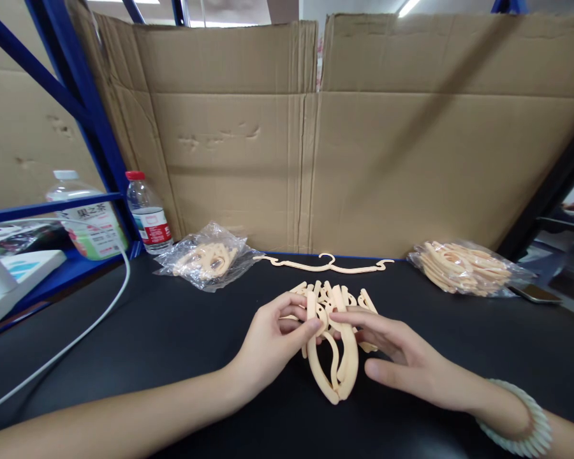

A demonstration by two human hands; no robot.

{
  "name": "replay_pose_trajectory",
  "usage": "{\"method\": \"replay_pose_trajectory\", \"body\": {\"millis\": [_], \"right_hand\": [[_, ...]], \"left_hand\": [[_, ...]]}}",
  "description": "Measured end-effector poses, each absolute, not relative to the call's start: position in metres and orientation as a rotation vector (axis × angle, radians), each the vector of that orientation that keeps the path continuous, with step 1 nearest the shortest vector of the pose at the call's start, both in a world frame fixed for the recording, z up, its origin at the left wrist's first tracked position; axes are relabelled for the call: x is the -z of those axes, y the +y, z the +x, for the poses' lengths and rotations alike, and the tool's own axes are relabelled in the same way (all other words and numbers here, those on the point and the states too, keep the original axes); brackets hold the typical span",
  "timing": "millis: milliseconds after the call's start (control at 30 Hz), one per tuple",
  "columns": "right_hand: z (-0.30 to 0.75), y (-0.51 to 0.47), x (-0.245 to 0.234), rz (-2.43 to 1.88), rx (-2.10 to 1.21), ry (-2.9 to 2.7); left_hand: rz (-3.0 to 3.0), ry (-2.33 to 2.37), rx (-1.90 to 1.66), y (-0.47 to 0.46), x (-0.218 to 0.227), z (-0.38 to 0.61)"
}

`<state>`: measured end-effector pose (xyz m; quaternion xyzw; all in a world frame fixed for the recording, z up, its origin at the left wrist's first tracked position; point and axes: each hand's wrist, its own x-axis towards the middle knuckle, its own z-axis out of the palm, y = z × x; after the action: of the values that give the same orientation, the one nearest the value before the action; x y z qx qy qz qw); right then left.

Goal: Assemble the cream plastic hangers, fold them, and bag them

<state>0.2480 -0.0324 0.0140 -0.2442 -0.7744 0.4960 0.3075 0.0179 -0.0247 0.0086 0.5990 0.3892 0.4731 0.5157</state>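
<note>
**Folded hanger (349,366) held over the middle of the worktop (196,325)**

The left hand (270,335) pinches the folded hanger, thumb in front on its left arm and fingers curled behind. The right hand (404,350) is loosely spread: its index finger lies across the hanger's right arm while the thumb stands apart; whether it grips, I cannot tell. The hanger's joined end points toward the wearer. Just beyond the hands lies a cluster of folded hangers (367,301), partly hidden.

Farther back, an open hanger (306,265) stretches along the worktop's far edge, close to the cardboard (229,153). Dark surface separates it from the cluster. A left bag (208,260) and a right bag (463,268) of hangers sit well out to either side near that edge, a phone (536,293) just beside the right one.

Room for sideways movement spreads from the left hand to a cable (103,315), and from the right hand up to the right bag.
</note>
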Motion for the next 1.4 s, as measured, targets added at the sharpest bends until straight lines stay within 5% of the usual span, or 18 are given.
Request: {"method": "replay_pose_trajectory", "body": {"millis": [533, 800, 1000, 1400], "right_hand": [[0.253, -0.026, -0.023, -0.67, -1.492, -1.903], [0.31, 0.02, -0.03, -1.389, -0.813, -1.785], [0.321, 0.026, -0.016, -1.57, -0.324, -2.177], [0.303, 0.001, -0.014, -1.656, -0.286, -2.482]], "left_hand": [[1.548, 0.838, -1.099, -0.026, -0.005, 0.017], [2.313, 0.942, -1.093, -0.02, -0.004, -0.001], [2.819, 0.945, -0.74, -0.022, -0.003, -0.001], [2.817, 1.103, -0.502, -0.029, 0.005, 0.002]]}}
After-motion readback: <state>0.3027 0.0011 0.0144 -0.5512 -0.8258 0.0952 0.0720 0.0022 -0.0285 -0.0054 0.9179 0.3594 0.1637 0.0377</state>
